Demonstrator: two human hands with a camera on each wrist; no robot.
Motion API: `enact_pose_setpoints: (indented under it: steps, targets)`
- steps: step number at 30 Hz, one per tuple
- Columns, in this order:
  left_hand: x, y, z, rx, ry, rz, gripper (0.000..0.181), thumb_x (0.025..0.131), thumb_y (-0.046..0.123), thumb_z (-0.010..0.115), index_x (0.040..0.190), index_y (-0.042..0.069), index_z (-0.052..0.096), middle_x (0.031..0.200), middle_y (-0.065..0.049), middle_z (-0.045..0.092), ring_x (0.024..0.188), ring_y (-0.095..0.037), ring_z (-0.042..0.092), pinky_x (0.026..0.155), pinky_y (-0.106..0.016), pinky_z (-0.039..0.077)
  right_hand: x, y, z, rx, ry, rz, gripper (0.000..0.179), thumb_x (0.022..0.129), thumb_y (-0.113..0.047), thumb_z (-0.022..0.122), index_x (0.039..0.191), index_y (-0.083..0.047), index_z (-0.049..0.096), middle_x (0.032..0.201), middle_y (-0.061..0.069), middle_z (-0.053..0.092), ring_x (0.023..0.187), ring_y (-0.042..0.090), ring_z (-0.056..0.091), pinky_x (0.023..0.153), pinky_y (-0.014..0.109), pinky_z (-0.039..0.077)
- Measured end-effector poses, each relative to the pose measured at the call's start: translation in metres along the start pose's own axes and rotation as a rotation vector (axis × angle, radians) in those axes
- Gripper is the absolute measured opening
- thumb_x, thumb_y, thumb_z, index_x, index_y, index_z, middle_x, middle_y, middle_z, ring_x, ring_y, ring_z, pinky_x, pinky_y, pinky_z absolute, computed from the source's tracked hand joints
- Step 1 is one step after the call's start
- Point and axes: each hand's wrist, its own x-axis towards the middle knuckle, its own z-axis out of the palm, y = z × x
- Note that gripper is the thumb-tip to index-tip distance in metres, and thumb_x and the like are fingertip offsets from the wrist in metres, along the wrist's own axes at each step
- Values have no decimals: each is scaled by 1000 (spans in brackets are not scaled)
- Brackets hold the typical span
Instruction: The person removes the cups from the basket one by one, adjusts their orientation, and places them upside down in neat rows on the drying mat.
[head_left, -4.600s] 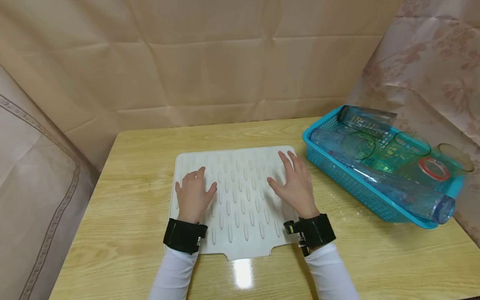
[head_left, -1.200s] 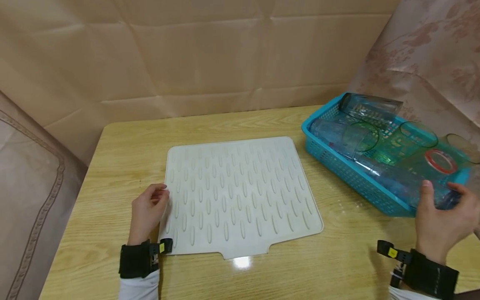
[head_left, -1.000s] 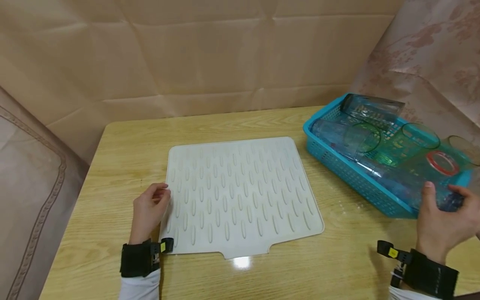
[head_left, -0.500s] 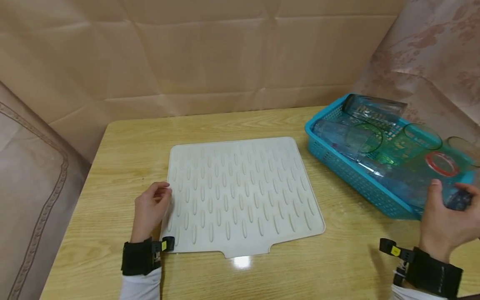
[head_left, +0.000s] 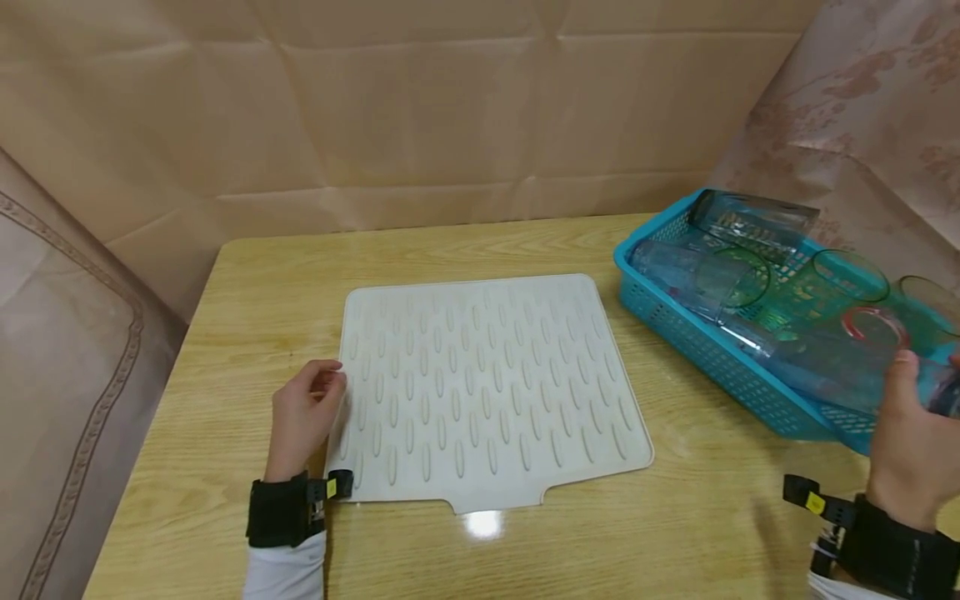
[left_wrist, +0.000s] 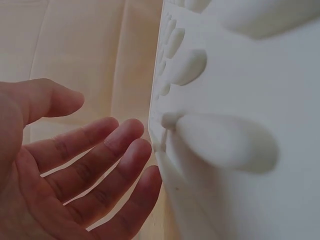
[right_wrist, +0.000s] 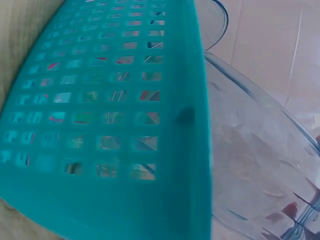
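Observation:
The white ridged mat (head_left: 483, 383) lies flat on the wooden table. Beside its left edge rests my left hand (head_left: 302, 417), fingers loosely bent; in the left wrist view the fingertips (left_wrist: 131, 129) are close to or touching the mat's edge, with nothing held. My right hand (head_left: 918, 442), partly cut off by the frame, grips the thick base end of a tall clear drinking glass (head_left: 832, 367) between thumb and fingers. That glass lies slanted over the near side of the blue basket (head_left: 720, 358). In the right wrist view the glass (right_wrist: 260, 150) shows beyond the basket rim.
Several other glasses lie in the basket: a dark-based one (head_left: 753, 221) at the back, a clear one (head_left: 675, 267) at the left, a green one (head_left: 821, 287) and a red-ringed one (head_left: 876, 327). A beige cloth (head_left: 450, 125) hangs behind the table (head_left: 262, 308).
My right hand has left the mat, gone to the basket and taken hold of the tall glass, whose base end it has shifted right. My left hand moved to the mat's left edge.

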Motion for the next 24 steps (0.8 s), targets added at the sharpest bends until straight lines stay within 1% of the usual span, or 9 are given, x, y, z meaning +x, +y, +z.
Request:
enact_pose_setpoints:
  steps: [1, 3, 5, 8, 10, 14, 16, 19, 24]
  targets:
    - [0, 0, 0, -1, 3, 2, 24, 97, 12, 57, 115, -2, 63, 99, -20, 65, 88, -32, 61, 77, -44, 52, 1, -1, -1, -2, -7, -13, 48, 96, -35, 56, 139, -13, 49, 139, 0, 46, 125, 10, 42, 109, 28, 26]
    - [0, 0, -1, -2, 3, 3, 24, 97, 12, 57, 115, -3, 63, 99, -20, 65, 88, -32, 61, 77, -44, 53, 1, -3, -3, -10, -27, -32, 53, 97, -35, 54, 143, -11, 43, 145, 4, 40, 132, 15, 37, 111, 27, 22]
    - [0, 0, -1, -2, 1, 2, 24, 97, 11, 57, 115, -3, 63, 99, -21, 65, 89, -32, 61, 77, -45, 53, 2, -6, -6, -14, -45, -63, 57, 99, -35, 51, 146, -7, 37, 148, 6, 35, 136, 14, 31, 112, 25, 18]
    - [0, 0, -2, 1, -1, 3, 24, 97, 11, 57, 115, -3, 63, 99, -21, 65, 89, -33, 61, 78, -46, 53, 4, -12, -8, -3, -67, -69, 57, 100, -32, 49, 147, -4, 34, 150, 5, 34, 136, 11, 31, 111, 24, 18]
    - [0, 0, -2, -1, 0, 3, 24, 97, 11, 57, 115, -3, 63, 99, -21, 65, 89, -33, 61, 78, -46, 53, 5, -16, -9, -2, -92, -34, 56, 101, -31, 47, 148, -4, 32, 152, 4, 32, 136, 9, 29, 111, 24, 17]
    - [0, -1, -2, -6, 2, 4, 24, 97, 11, 57, 115, -3, 63, 99, -21, 65, 89, -33, 61, 77, -46, 53, 3, -23, -12, -68, -114, 105, 61, 100, -41, 44, 150, -10, 29, 153, 3, 29, 137, 11, 27, 112, 26, 15]
    - [0, -1, -2, -7, 3, 3, 24, 97, 11, 57, 115, -3, 63, 99, -21, 66, 88, -33, 61, 77, -46, 52, 3, -25, -13, -98, -110, 144, 63, 100, -46, 43, 151, -13, 29, 153, 2, 28, 137, 12, 28, 112, 26, 15]
    - [-1, -1, -3, -6, 5, 4, 24, 97, 12, 57, 115, -3, 63, 99, -21, 66, 88, -32, 61, 77, -45, 52, 6, -28, -13, -94, -116, 171, 63, 99, -49, 41, 151, -16, 29, 152, 0, 29, 136, 11, 29, 111, 25, 15]
    - [-1, -1, -3, -8, 4, 0, 24, 97, 11, 57, 115, -3, 63, 99, -21, 66, 88, -32, 61, 77, -44, 52, 12, -35, -10, -91, -119, 141, 61, 98, -50, 39, 150, -18, 30, 151, -1, 31, 134, 9, 31, 110, 22, 16]
